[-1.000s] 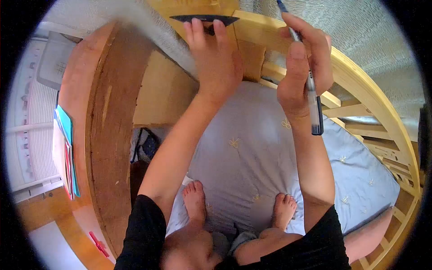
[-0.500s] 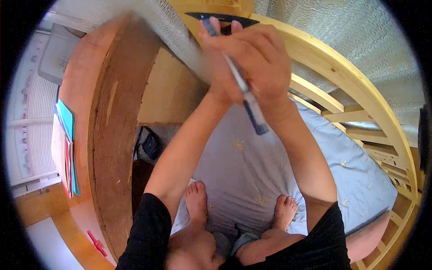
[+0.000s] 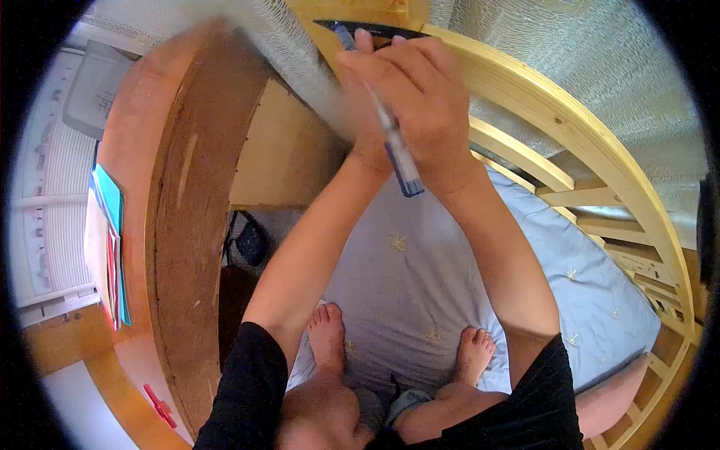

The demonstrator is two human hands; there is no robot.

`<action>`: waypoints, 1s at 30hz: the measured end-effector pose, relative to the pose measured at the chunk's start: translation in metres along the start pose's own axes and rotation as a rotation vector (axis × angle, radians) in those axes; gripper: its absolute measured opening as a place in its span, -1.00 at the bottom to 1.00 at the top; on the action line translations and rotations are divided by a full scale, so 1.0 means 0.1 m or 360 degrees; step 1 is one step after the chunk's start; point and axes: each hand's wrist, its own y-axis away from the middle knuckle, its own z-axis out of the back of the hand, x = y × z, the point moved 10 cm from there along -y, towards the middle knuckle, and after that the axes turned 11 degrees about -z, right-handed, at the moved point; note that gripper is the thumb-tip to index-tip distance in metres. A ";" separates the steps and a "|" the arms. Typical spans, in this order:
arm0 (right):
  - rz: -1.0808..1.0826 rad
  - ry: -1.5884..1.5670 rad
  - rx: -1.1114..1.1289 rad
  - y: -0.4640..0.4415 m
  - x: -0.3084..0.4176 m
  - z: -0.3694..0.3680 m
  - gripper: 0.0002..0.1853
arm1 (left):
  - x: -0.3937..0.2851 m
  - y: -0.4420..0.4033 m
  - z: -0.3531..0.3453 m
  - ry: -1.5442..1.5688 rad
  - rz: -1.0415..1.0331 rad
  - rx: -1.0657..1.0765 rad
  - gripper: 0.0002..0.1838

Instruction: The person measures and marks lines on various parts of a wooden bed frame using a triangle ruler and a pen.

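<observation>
Your right hand [image 3: 424, 97] grips the pen [image 3: 406, 166], one end near the black plate [image 3: 386, 30] at the panel's [image 3: 360, 9] edge, beside the rail [image 3: 556, 112]. Your left hand [image 3: 362, 112] is mostly hidden, its opening indeterminable, fingertips at the plate.

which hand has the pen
The right hand, the upper one in view, crossing in front of the left, has the pen. The left hand is mostly hidden behind it.

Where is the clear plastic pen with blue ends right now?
The pen is upper centre in the head view, in the right hand, its upper end near the flat black piece.
</observation>
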 end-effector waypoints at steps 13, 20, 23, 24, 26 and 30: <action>0.0015 0.0041 0.0029 -0.01 0.00 -0.08 -0.65 | -0.05 0.01 0.02 -0.0418 -0.0067 0.0125 -0.72; 0.0003 0.0061 0.0035 0.00 0.00 -0.08 -0.63 | -0.04 0.01 0.02 -0.0435 -0.0074 0.0131 -0.73; 0.0009 0.0057 0.0029 0.00 0.00 -0.07 -0.63 | -0.03 0.01 0.01 -0.0428 -0.0072 0.0130 -0.74; 0.0009 0.0051 0.0026 -0.01 0.01 -0.07 -0.63 | -0.03 0.01 0.03 -0.0424 -0.0073 0.0124 -0.74; 0.0006 0.0052 0.0034 -0.02 0.01 -0.07 -0.64 | -0.02 0.02 0.03 -0.0413 -0.0069 0.0124 -0.74; 0.0009 0.0065 0.0060 -0.01 0.00 -0.09 -0.63 | 0.00 0.01 0.05 -0.0390 -0.0074 0.0120 -0.75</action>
